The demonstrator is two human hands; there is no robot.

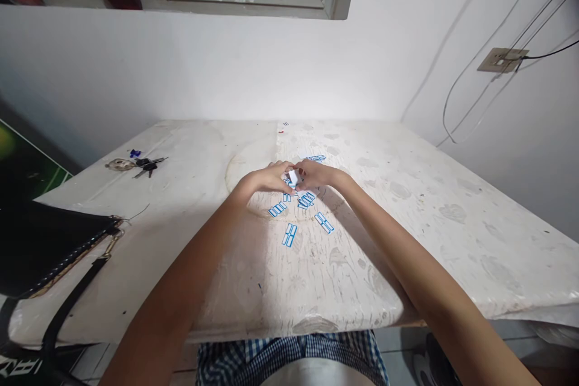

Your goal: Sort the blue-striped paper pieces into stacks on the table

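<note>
At the middle of the table, my left hand (pixel 274 177) and my right hand (pixel 318 174) meet with curled fingers. Between the fingertips is a small white piece (pixel 294 178), perhaps folded card or paper; its exact kind is too small to make out. Both hands appear closed on it from either side. Flat white pieces with blue outlines lie around and below them: one (pixel 277 209) near my left hand, a cluster (pixel 306 199) just under the fingers, and two nearer me, one left (pixel 289 234) and one right (pixel 324 222). More blue-lined pieces (pixel 316 158) lie behind my right hand.
The table (pixel 398 241) has a pale, patterned plastic cover. Keys (pixel 148 164) and a small blue item (pixel 135 153) lie at the far left. A black bag (pixel 49 247) with a strap sits at the left edge. A white wall (pixel 271 66) stands behind.
</note>
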